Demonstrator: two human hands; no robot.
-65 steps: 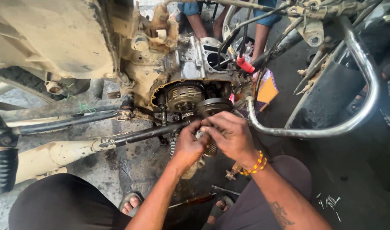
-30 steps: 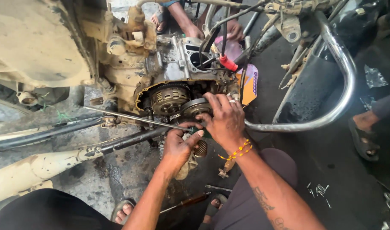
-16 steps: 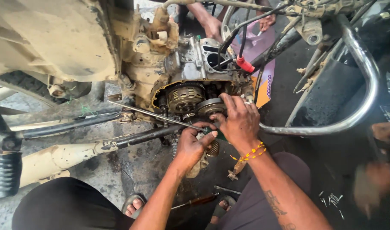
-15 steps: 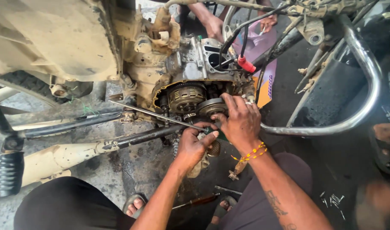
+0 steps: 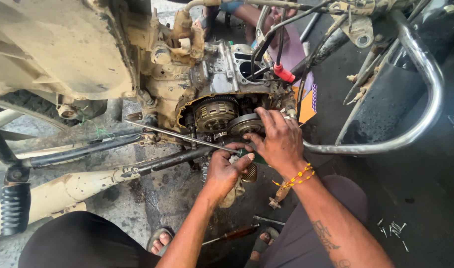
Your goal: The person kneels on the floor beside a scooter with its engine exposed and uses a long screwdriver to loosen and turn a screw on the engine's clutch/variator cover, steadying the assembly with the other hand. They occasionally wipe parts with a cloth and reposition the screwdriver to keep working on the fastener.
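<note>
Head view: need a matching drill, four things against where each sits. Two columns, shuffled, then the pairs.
Things:
1. long metal rod
2. red cap
3. loose screws
4. beaded bracelet

Places:
A. on the dark floor at lower right
B. on the right wrist
C. running from the muddy frame to the left hand
D. on a cable above the open engine

Pairs: 1-C, 2-D, 3-A, 4-B. The right hand rests on the engine's round parts.
</note>
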